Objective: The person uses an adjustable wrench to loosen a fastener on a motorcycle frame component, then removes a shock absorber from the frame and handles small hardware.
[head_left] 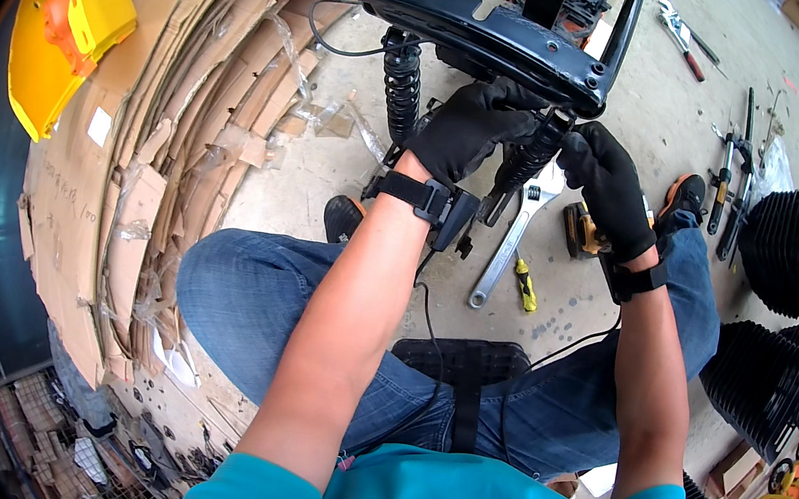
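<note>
A black metal vehicle frame (pixel 469 25) stands in front of me, with a coil-spring shock absorber (pixel 401 88) on its left side. A second shock absorber (pixel 529 161) hangs under the frame's right corner. My left hand (pixel 476 130), in a black glove, is closed on the upper part of this second one, from its left. On the other side, my gloved right hand (pixel 606 176) has its fingers bent together close to the upper mount; whatever they pinch is hidden. Both wrists carry black straps.
On the floor below lie an adjustable wrench (pixel 515 235), a yellow screwdriver (pixel 525 284) and a yellow-black power tool (pixel 582 231). Flattened cardboard (pixel 85 188) is stacked left, under a yellow plastic panel (pixel 71 20). Fork tubes (pixel 735 173) and black ribbed parts (pixel 797 257) lie right.
</note>
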Available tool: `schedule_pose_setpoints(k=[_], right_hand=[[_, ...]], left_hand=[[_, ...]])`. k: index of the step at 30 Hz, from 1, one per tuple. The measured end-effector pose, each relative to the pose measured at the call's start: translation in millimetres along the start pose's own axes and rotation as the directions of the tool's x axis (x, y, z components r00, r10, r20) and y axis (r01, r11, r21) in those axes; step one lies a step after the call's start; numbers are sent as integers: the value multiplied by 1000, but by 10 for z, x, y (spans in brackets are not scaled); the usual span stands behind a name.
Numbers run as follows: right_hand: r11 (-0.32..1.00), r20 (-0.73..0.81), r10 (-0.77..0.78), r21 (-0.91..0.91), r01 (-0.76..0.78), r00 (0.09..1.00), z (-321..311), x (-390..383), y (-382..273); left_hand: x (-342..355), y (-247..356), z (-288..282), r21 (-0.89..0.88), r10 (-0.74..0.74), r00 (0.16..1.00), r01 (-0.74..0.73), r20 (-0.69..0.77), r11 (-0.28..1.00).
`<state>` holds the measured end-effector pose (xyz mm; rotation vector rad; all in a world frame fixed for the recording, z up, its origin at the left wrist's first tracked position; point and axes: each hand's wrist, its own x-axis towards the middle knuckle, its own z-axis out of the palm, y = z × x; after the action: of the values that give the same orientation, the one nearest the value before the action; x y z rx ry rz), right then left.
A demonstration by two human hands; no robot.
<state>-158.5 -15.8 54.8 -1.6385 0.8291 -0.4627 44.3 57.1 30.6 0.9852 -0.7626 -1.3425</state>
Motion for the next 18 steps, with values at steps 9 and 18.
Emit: schedule_pose_setpoints(k=[9, 18], right_hand=[[998, -16, -53, 24, 53, 998, 10, 1, 65], [992, 22, 30, 124, -33, 999, 25, 33, 43]], left_hand=[[-2, 147, 181, 276, -187, 939, 268, -288, 923], [5, -22, -18, -27, -17, 999, 17, 27, 999]])
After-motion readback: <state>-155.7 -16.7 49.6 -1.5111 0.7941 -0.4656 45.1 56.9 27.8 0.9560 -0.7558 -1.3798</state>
